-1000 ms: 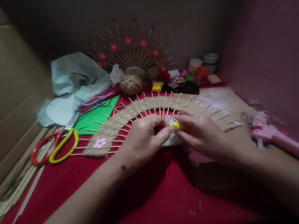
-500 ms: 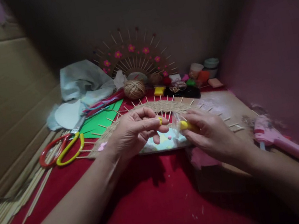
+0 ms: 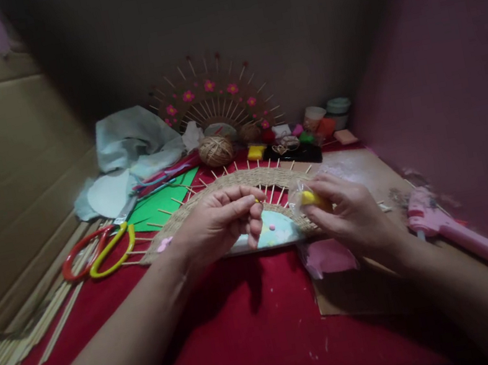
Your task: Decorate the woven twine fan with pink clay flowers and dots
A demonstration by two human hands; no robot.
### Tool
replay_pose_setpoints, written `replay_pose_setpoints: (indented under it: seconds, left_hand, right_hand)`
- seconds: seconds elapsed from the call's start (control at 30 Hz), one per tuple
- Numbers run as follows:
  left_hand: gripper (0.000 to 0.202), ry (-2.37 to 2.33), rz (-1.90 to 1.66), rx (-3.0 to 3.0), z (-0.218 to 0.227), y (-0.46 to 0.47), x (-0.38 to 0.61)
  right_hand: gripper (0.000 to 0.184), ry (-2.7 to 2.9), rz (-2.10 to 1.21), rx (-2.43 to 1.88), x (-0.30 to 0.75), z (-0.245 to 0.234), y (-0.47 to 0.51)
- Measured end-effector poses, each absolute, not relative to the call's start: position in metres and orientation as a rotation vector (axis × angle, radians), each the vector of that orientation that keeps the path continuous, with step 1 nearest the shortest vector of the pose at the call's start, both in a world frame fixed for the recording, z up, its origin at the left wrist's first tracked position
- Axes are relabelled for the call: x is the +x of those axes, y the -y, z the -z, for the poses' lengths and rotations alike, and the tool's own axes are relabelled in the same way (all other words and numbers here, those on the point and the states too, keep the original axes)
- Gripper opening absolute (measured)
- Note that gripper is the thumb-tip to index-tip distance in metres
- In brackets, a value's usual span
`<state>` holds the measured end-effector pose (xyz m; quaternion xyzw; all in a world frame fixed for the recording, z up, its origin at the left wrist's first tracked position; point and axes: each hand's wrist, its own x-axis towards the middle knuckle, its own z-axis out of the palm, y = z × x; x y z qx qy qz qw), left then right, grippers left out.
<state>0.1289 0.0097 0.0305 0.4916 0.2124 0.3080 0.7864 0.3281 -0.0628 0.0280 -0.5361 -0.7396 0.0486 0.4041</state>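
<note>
My left hand [image 3: 220, 221] pinches a tiny bit of yellow clay [image 3: 257, 201] between thumb and forefinger, most of it hidden. Wrapped in clear plastic, a lump of yellow clay [image 3: 308, 197] sits in the fingers of my right hand [image 3: 356, 213]. Below both hands lies a half-round woven fan [image 3: 250, 176] with thin sticks poking from its edge. Its light blue centre piece [image 3: 283, 229] carries a small pink dot [image 3: 272, 227]. A pink clay shape [image 3: 164, 244] rests on the weave by my left wrist. Beneath my right hand is a pink clay pack [image 3: 330, 256].
Scissors [image 3: 112, 250] and bundled sticks [image 3: 16, 348] lie left, near green sheets [image 3: 165, 202]. A twine ball [image 3: 216, 150], clay packs [image 3: 256, 152] and a finished flowered fan [image 3: 210, 97] stand behind. A pink glue gun [image 3: 459, 226] lies right, beside the purple wall [image 3: 443, 109].
My left fingers have closed further over the yellow bit. My right hand has drawn slightly away to the right with the wrapped clay, uncovering more of the pink pack.
</note>
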Motion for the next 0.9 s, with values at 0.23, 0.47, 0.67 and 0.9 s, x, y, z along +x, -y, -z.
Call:
replay_pose_setpoints:
  seconds: [0.23, 0.47, 0.67, 0.9]
  left_hand:
    - [0.010, -0.466, -0.696, 1.082, -0.031, -0.012, 0.126]
    - [0.017, -0.529, -0.790, 1.135, -0.029, -0.010, 0.128]
    - [0.022, -0.535, -0.862, 1.013, -0.027, -0.010, 0.131]
    - [0.027, -0.553, -0.788, 1.020, -0.026, -0.006, 0.130]
  right_hand:
    - [0.010, 1.879, -0.084, -1.322, 0.329, -0.025, 0.063]
    - [0.013, 1.915, 0.003, -1.263, 0.329, -0.020, 0.061]
    - [0.018, 1.925, 0.021, -1.283, 0.329, -0.017, 0.060]
    - [0.020, 1.919, 0.042, -1.258, 0.329, -0.014, 0.059]
